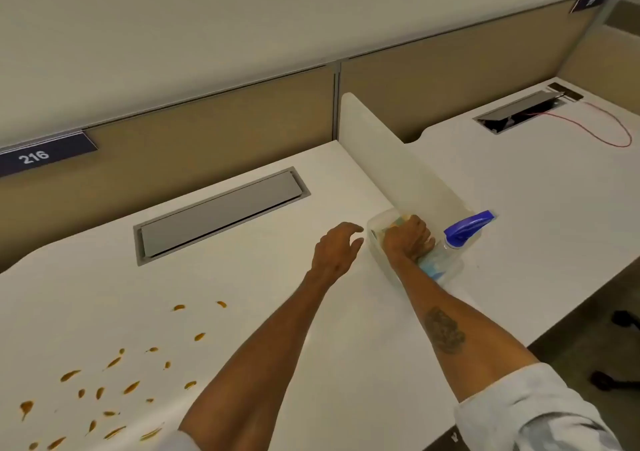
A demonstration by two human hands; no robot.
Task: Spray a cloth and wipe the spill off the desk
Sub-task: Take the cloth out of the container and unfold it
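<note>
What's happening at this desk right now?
A person is reaching with the right hand into a clear plastic container beside the desk divider, closing on folded cloths inside. The left hand hovers open beside it. A blue-capped spray bottle stands untouched. Orange-brown spill spots remain on the desk.

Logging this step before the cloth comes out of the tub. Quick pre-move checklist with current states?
1. Right hand inside the clear plastic tub: ok.
2. Right hand closed on a cloth: cannot tell; fist is curled over blue and yellow material, grip hidden.
3. Left hand free to steady the tub: ok; open, beside the tub, not touching it.
4. Spray bottle within reach: ok; blue trigger head stands right of the tub, untouched.
5. Orange-brown spill still to wipe: not ok; drops spread over the near-left desk.
</note>
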